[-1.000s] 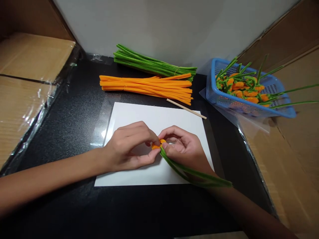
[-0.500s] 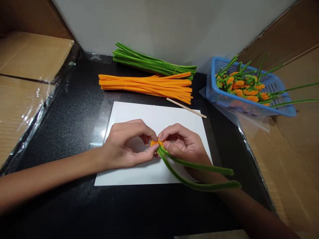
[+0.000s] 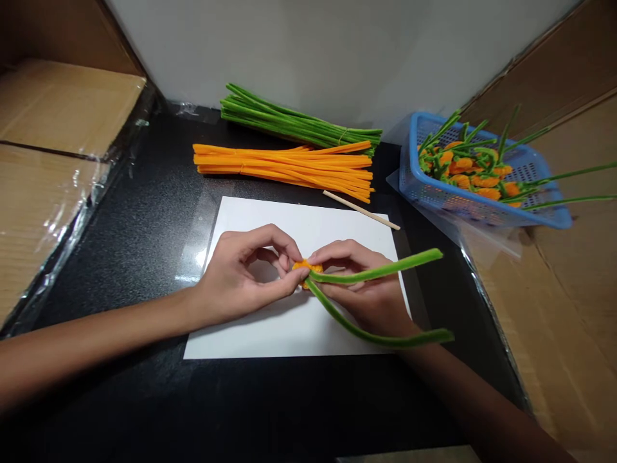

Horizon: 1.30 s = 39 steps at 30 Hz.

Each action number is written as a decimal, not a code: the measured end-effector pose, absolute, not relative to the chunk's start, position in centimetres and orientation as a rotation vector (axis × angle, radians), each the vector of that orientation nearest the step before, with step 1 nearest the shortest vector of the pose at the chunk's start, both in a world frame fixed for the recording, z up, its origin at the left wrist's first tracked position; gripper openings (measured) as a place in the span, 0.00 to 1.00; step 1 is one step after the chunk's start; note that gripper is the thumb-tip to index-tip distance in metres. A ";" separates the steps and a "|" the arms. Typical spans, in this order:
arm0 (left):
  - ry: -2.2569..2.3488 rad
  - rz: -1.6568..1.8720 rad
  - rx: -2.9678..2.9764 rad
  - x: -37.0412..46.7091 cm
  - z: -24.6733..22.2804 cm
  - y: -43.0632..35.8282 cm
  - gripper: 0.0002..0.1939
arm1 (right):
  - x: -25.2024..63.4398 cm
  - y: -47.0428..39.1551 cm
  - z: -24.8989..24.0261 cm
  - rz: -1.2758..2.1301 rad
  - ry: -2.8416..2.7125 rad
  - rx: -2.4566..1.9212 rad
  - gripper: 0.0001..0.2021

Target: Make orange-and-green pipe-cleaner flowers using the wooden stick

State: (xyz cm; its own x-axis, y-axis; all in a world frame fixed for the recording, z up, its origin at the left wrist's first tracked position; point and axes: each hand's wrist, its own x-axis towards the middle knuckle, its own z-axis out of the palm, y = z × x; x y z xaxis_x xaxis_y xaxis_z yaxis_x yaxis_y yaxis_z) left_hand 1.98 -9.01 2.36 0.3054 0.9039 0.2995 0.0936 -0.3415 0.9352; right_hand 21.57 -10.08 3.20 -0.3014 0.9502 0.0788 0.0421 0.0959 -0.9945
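Left hand (image 3: 236, 276) and right hand (image 3: 378, 296) pinched an orange chenille piece (image 3: 307, 264) between fingertips, apparently for steadiness; two green chenille stems (image 3: 376, 273) projected rightward past the fingers.

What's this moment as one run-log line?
left hand: pinching orange piece | right hand: fingertips at its right side | green stems: two, spread apart | wooden stick: across far edge of white paper

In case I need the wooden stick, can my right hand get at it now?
Probably yes: your right hand pinches the orange chenille piece, but nothing visible blocks the wooden stick once that grip opens.
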 end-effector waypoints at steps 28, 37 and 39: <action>0.976 1.110 1.611 2.2 2.4 -8.8 0.09 | 21.0 -10.6 2.2 1.100 -1.388 -1.201 0.13; 0.897 1.254 1.882 2.0 2.1 -8.9 0.01 | 21.1 -10.6 1.9 0.822 -1.570 -0.985 0.09; 0.886 1.273 1.931 2.1 2.2 -9.0 0.02 | 21.2 -10.7 1.9 0.776 -1.612 -0.979 0.10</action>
State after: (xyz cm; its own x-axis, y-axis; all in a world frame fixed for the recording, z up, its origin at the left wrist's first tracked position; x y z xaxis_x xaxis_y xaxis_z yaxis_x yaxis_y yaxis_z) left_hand 2.09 -8.98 2.23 0.2996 0.8154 0.4953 0.1811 -0.5583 0.8097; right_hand 21.24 -10.73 1.87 -0.1170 0.8901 0.4404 0.2110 0.4556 -0.8648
